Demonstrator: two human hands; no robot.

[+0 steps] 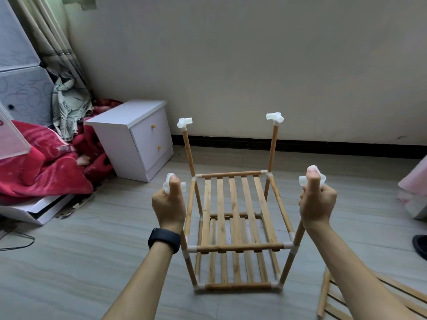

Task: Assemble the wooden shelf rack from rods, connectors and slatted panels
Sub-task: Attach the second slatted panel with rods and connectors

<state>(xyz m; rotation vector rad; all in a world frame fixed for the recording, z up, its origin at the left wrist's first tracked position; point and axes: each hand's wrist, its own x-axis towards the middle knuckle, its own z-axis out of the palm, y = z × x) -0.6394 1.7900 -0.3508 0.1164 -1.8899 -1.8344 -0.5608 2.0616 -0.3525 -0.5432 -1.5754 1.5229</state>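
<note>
On the floor [92, 262] near the wall stands the rack [235, 204], two tiers built. A spare slatted panel [335, 299] lies beside my right arm; I judge it goes on top next. My left hand [168, 204] and right hand [317, 202] each grip a front upright [297, 236], thumbs pressing white connectors [302, 180] down.

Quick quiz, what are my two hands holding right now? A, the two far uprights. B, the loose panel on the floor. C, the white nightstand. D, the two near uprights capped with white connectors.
D: the left hand grips the near-left upright and the right hand the near-right upright, thumbs on the left connector and right connector.
</note>
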